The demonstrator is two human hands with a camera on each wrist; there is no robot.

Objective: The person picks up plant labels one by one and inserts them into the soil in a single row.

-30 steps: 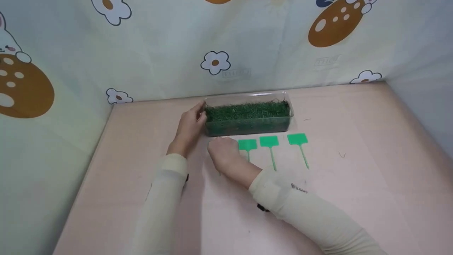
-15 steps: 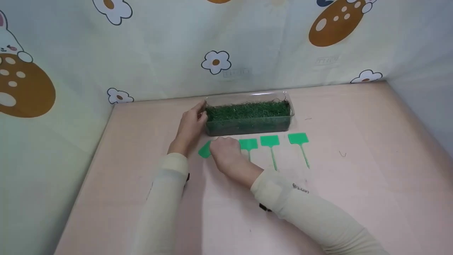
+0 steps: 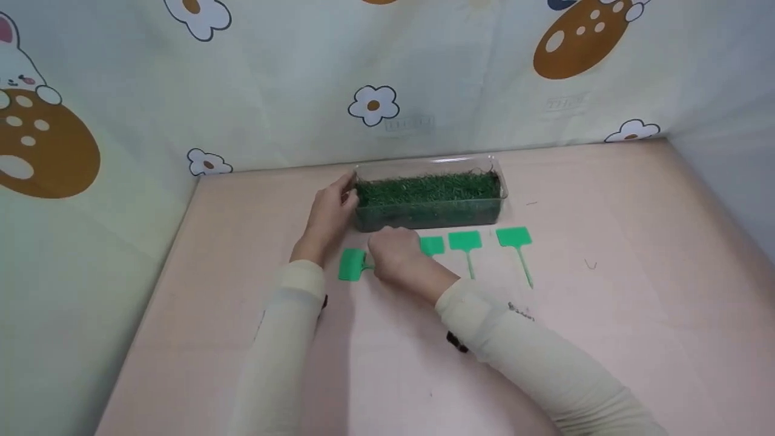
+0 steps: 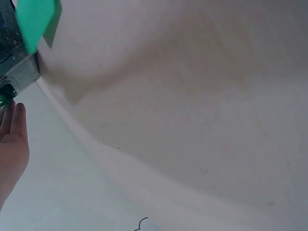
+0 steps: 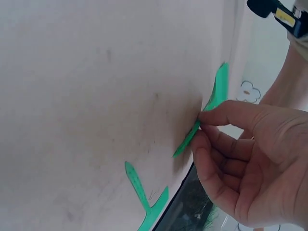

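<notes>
My right hand (image 3: 396, 254) pinches a green plastic plant label (image 3: 352, 264) by its stem, in front of the grass box. In the right wrist view, thumb and fingertips meet on the stem, with the flat head of the label (image 5: 220, 89) beyond the thumb and the pointed tip sticking out below. My left hand (image 3: 330, 212) rests against the left end of a clear plastic box (image 3: 427, 216) holding artificial grass (image 3: 430, 188). Its fingers look fairly straight in the left wrist view, touching the box (image 4: 26, 72).
To the right of my right hand, several more green labels lie in a row: one partly hidden label (image 3: 432, 244), a middle label (image 3: 465, 241) and a right-hand label (image 3: 514, 236). Loose strands (image 3: 591, 264) lie on the pink tabletop (image 3: 605, 339). A patterned curtain (image 3: 290, 91) stands behind.
The held label has come out from behind my right hand and turned, its head now pointing left. My right hand has shifted slightly right. The left hand stays at the box.
</notes>
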